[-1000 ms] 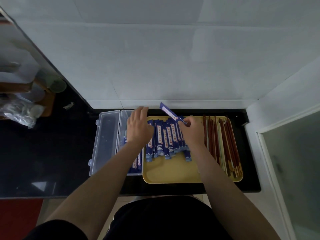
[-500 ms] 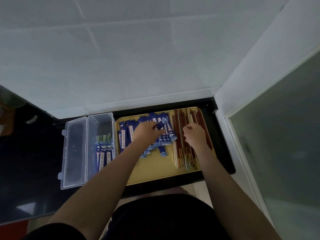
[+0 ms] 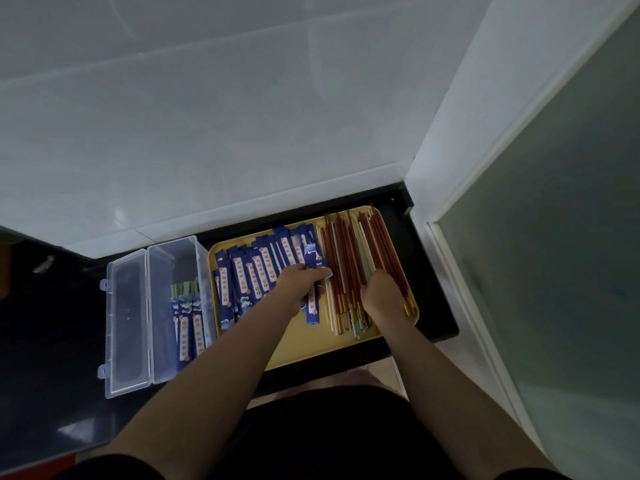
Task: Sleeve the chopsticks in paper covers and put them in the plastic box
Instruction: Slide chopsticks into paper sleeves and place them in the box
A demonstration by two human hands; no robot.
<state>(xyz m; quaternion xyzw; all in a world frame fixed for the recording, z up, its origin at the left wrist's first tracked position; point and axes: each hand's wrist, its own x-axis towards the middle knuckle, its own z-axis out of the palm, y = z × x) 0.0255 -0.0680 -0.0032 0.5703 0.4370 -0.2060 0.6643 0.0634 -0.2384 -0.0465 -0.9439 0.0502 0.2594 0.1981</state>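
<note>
Loose bare chopsticks [image 3: 356,258], dark red with a few pale ones, lie side by side lengthwise along the right part of a shallow yellow rectangular tray [image 3: 346,344], probably so one pair can be picked off easily. The right hand [image 3: 382,294] rests on their near ends, fingers curled down among them; whether it has actually pinched a pair cannot be told. The left hand [image 3: 299,284] grips one dark blue printed paper cover [image 3: 311,289], seemingly ready to receive a pair. More blue covers [image 3: 256,271] fan across the tray's left half. Just left of the tray sits a clear plastic box [image 3: 173,258], its hinged lid [image 3: 126,323] folded open, with a few sleeved chopsticks [image 3: 187,327] already inside. All rests on a black counter [image 3: 52,358].
</note>
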